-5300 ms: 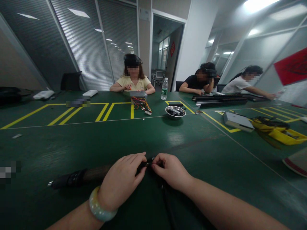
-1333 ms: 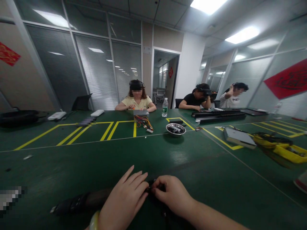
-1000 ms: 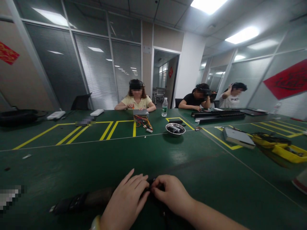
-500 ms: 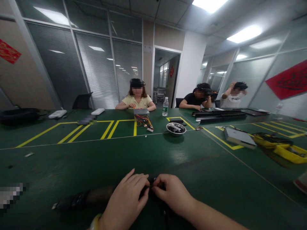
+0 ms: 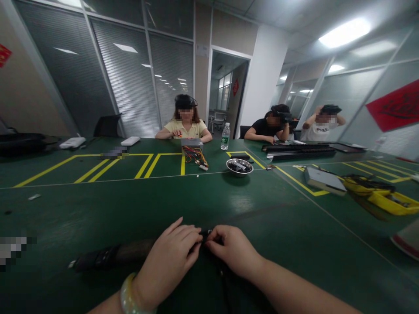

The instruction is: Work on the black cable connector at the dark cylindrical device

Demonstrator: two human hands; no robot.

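Observation:
A dark cylindrical tool (image 5: pixel 113 257), which looks like an electric screwdriver, lies on the green table with its pale metal tip to the left. My left hand (image 5: pixel 175 255) is wrapped over its right end, fingers curled, hiding that end. At the same end my right hand (image 5: pixel 234 248) pinches a small black piece (image 5: pixel 205 234), mostly covered by the fingers. The fingertips of both hands almost meet there. Something thin and dark, like a cord (image 5: pixel 224 279), runs towards me below the right hand.
Ahead are a metal bowl (image 5: pixel 240 173) of small dark parts, a water bottle (image 5: pixel 225 137) and a metal box with coloured wires (image 5: pixel 196 157). A silver box (image 5: pixel 324 179) and yellow tray (image 5: pixel 393 201) stand right. Three people sit across the table (image 5: pixel 157 203).
My view has tilted down slightly, so everything sits higher in the picture. Both hands keep their places at the tool's right end, with only slight finger movement.

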